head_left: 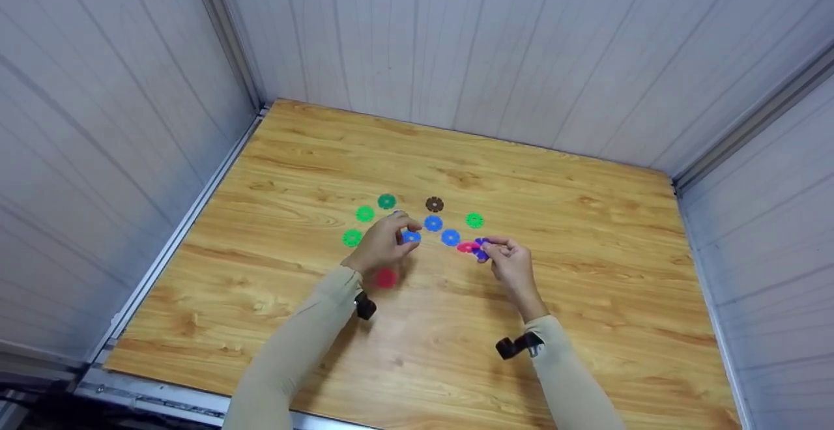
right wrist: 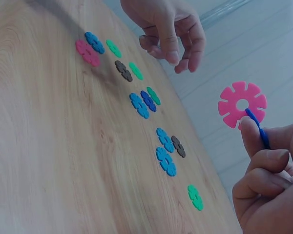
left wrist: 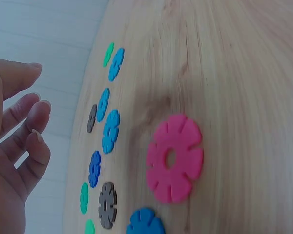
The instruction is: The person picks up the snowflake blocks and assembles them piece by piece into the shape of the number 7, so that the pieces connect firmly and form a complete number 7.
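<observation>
Right hand (head_left: 513,268) pinches a purple-blue disc (head_left: 481,254) above the surface (head_left: 619,254) in the head view, with a pink disc (head_left: 466,247) meeting it on the side toward the left hand (head_left: 378,242). That left hand is empty, its thumb and fingers loosely bent near a blue disc (head_left: 411,236). A brown disc (head_left: 429,204) lies farther off.

From the left wrist, the left hand's fingers hang slack with nothing between them. A loose pink disc (left wrist: 184,155) lies flat nearby, its slots and central hole clear; it looks like thin moulded plastic, probably very light and fairly stiff, with a smooth face that might slide under a fingertip.

Seen from the right wrist, the held pink disc is raised off the surface, face on, while the purple-blue one shows nearly edge on and seems slotted into it. Thumb and finger grip the purple-blue disc. Such pieces should flex slightly rather than snap; holding each by its outer rim, close to the joint, would likely limit twisting and leave the slots free.
</observation>
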Demonstrator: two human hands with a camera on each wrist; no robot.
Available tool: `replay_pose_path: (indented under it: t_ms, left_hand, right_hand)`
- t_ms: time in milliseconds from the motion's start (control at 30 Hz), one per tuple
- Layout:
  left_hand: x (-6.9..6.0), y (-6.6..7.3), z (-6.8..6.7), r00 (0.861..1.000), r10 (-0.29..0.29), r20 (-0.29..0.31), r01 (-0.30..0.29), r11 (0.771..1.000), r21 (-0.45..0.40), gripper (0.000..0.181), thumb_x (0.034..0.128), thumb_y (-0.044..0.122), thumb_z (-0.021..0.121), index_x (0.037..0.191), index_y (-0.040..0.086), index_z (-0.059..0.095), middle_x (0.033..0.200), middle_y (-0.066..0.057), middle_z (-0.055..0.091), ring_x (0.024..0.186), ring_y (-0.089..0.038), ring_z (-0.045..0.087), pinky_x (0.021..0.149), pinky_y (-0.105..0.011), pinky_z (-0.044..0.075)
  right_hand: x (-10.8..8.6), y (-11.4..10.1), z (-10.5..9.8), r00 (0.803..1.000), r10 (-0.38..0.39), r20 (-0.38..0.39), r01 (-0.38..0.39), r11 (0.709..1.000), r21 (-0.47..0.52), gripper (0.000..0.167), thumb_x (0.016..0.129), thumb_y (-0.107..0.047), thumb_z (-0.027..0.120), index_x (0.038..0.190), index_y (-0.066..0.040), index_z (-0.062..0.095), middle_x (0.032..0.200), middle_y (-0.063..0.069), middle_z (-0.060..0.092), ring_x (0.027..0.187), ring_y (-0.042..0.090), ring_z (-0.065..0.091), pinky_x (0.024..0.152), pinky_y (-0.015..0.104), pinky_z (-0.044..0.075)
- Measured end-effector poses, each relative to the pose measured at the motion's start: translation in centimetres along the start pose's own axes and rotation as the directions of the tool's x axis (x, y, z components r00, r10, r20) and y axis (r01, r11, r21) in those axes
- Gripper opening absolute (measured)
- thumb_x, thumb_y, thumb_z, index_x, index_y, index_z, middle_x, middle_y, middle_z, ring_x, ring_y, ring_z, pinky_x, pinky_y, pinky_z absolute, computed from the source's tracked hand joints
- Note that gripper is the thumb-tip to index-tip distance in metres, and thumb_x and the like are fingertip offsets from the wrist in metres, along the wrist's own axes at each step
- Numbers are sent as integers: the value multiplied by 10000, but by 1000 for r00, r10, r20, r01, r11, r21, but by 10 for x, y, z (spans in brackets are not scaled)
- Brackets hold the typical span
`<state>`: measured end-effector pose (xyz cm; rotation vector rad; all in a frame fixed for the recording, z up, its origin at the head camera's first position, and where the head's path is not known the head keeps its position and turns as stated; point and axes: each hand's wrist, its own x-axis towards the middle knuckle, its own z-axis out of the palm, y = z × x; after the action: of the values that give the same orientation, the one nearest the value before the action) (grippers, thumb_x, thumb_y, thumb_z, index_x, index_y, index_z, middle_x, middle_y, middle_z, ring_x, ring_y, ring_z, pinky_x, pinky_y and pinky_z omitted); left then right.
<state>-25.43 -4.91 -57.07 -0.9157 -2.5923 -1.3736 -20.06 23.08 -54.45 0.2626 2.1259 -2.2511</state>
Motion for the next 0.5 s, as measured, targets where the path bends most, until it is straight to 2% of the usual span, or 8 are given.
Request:
replay_pose_path:
  t_ms: [100,233,500]
  left_hand:
    - [-2,-4,-5,1000,-3,-11,4,1000,14,211,907,100,732,1112,77,688,1050,-89,630,681,-130,557,651,-293,508]
    - [-6,-10,-13,1000,-24,-15,25,1000,11,236,899,78,734,1127,42,683,1062,-114,629,708,-155,577,668,-322,518]
    - [-11,-23,-26,994,-110,-15,110,994,-1,218,927,88,699,1134,21,685,1088,-167,633,749,-180,590,698,-341,530]
  right_hand:
    - [0,2,-1,1000,-5,-7,5,1000,-16,209,960,-43,637,1125,84,610,697,61,687,397,43,319,387,168,238]
    - [0,3,-3,1000,7,-15,-7,1000,-20,217,958,-48,640,1129,81,609,705,56,691,404,42,323,392,167,239]
    - [1,4,-5,1000,-6,-10,5,1000,-15,219,966,-47,628,1142,82,608,692,56,681,402,48,335,390,174,253]
